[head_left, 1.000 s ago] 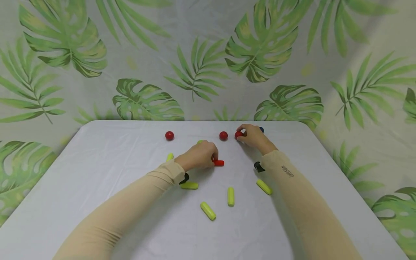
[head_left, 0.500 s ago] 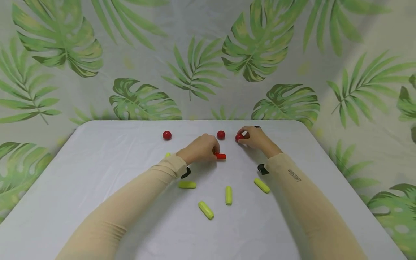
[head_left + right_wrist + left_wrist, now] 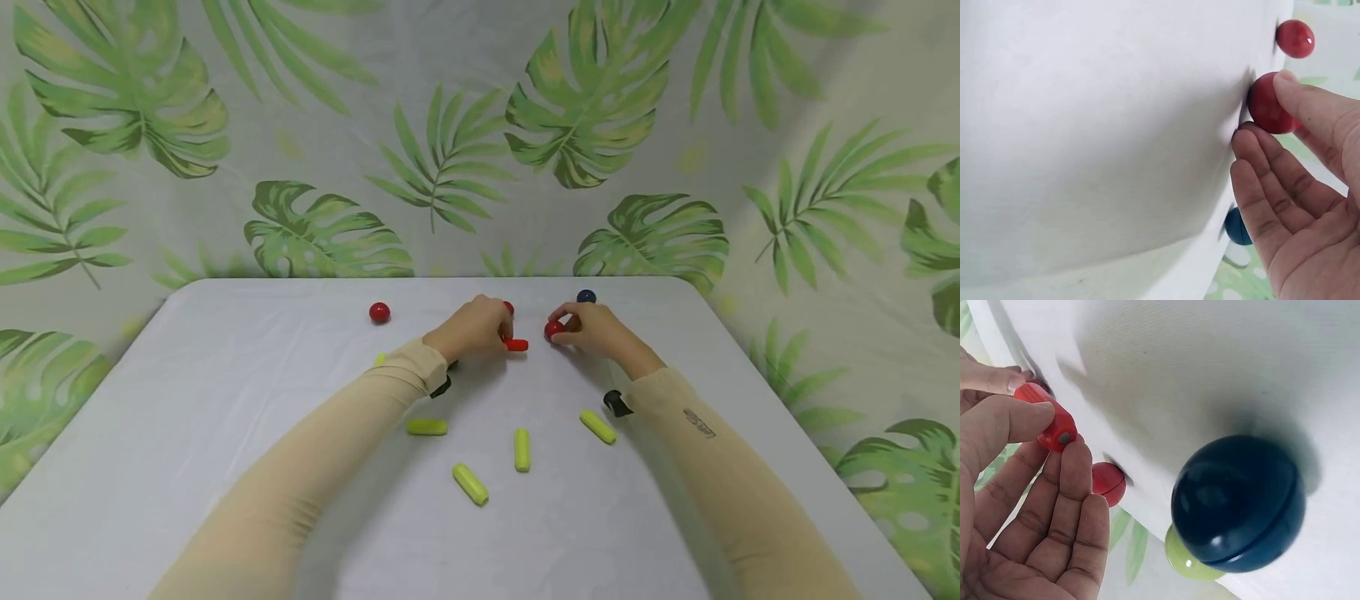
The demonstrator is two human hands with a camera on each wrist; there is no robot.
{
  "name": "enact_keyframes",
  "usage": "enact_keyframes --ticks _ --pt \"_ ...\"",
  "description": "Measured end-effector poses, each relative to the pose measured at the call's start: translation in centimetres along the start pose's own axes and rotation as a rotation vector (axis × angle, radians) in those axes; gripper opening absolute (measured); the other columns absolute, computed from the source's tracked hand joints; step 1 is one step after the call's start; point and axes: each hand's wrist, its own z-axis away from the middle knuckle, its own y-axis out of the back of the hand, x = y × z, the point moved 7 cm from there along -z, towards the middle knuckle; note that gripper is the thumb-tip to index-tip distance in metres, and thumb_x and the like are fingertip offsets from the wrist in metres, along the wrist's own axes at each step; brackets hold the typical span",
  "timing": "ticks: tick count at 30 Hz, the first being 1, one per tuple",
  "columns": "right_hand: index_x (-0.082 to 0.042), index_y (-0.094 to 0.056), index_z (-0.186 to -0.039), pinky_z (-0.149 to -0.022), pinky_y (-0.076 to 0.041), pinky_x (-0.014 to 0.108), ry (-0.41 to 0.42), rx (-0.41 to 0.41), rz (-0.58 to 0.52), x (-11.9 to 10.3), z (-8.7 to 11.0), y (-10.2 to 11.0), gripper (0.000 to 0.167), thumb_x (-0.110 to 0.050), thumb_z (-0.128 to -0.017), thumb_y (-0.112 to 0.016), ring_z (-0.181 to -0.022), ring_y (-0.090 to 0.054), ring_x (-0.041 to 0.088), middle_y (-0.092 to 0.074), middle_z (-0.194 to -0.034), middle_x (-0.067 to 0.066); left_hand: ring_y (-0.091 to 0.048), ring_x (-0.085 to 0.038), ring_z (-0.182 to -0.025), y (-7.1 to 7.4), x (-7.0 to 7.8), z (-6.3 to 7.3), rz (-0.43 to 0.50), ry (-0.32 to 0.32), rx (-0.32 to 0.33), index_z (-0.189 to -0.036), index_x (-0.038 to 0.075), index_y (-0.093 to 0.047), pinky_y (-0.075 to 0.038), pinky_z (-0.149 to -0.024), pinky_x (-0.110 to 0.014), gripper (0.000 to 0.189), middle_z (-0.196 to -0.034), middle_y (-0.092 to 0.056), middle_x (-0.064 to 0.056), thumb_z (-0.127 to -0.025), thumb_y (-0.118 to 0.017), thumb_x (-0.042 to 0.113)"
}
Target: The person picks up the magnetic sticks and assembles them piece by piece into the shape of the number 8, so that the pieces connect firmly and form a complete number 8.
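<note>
My left hand point(image 3: 474, 327) pinches a short red magnetic rod point(image 3: 1047, 419) between thumb and fingertips; a round grey spot shows at its end. The rod point(image 3: 517, 345) points right, toward my right hand point(image 3: 596, 332). That hand holds a glossy red ball point(image 3: 1269, 106) with thumb and fingers, at the table surface. A second red ball point(image 3: 1109, 483) lies just beyond my left hand, which partly covers it in the head view. Close to the left wrist camera are a dark blue ball point(image 3: 1238, 503) and, partly behind it, a green ball point(image 3: 1188, 556).
Several yellow-green rods lie on the white table point(image 3: 225, 400), among them one near the front point(image 3: 470, 484) and one at centre point(image 3: 522, 450). Another red ball point(image 3: 379, 312) sits at the back left. A blue ball point(image 3: 587, 297) lies behind my right hand.
My left hand has carried the red rod away from me and to the right. My right hand has drawn its red ball slightly nearer. The gap between rod and ball is smaller.
</note>
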Motion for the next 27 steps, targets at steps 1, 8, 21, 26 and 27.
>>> enact_keyframes --ticks 1,8,21,26,27 --pt "-0.007 -0.065 -0.139 -0.085 -0.058 0.036 0.005 -0.002 -0.001 0.0 0.1 0.0 0.041 -0.022 -0.102 -0.075 -0.099 -0.068 0.029 -0.075 -0.118 0.019 -0.065 -0.019 -0.087 0.0 0.0 -0.2 -0.006 0.002 0.003 -0.099 0.006 -0.083 -0.057 -0.08 -0.03 0.008 -0.098 -0.077 -0.006 -0.091 -0.083 0.009" --pt "-0.007 -0.067 -0.136 -0.085 -0.059 0.037 0.05 -0.009 -0.004 -0.4 1.0 -0.3 0.041 -0.022 -0.101 -0.077 -0.097 -0.068 0.029 -0.076 -0.113 0.019 -0.065 -0.019 -0.086 -0.2 0.1 -0.9 -0.01 0.038 0.01 -0.1 0.005 -0.083 -0.058 -0.081 -0.032 0.009 -0.099 -0.079 -0.007 -0.092 -0.083 0.009" --pt "-0.009 -0.069 -0.135 -0.084 -0.057 0.035 0.065 -0.008 -0.012 -0.6 1.8 -0.5 0.04 -0.023 -0.099 -0.08 -0.095 -0.068 0.026 -0.076 -0.11 0.016 -0.064 -0.018 -0.084 -0.7 0.1 -1.8 0.008 0.067 0.008 -0.099 0.005 -0.082 -0.057 -0.081 -0.032 0.008 -0.098 -0.078 -0.008 -0.093 -0.082 0.01" --pt "-0.009 -0.069 -0.134 -0.083 -0.057 0.034 0.059 -0.015 -0.017 -0.7 2.0 -0.6 0.04 -0.023 -0.099 -0.08 -0.095 -0.067 0.026 -0.076 -0.11 0.015 -0.062 -0.018 -0.083 -0.9 0.4 -2.1 -0.003 0.048 0.01 -0.098 0.005 -0.082 -0.055 -0.079 -0.031 0.007 -0.096 -0.077 -0.008 -0.092 -0.082 0.008" --pt "-0.009 -0.069 -0.134 -0.083 -0.057 0.034 0.059 -0.016 -0.017 -0.7 2.0 -0.6 0.04 -0.023 -0.099 -0.08 -0.095 -0.067 0.026 -0.076 -0.11 0.015 -0.062 -0.018 -0.084 -1.0 0.5 -2.1 -0.003 0.046 0.01 -0.098 0.005 -0.082 -0.055 -0.079 -0.031 0.007 -0.097 -0.077 -0.008 -0.092 -0.082 0.008"
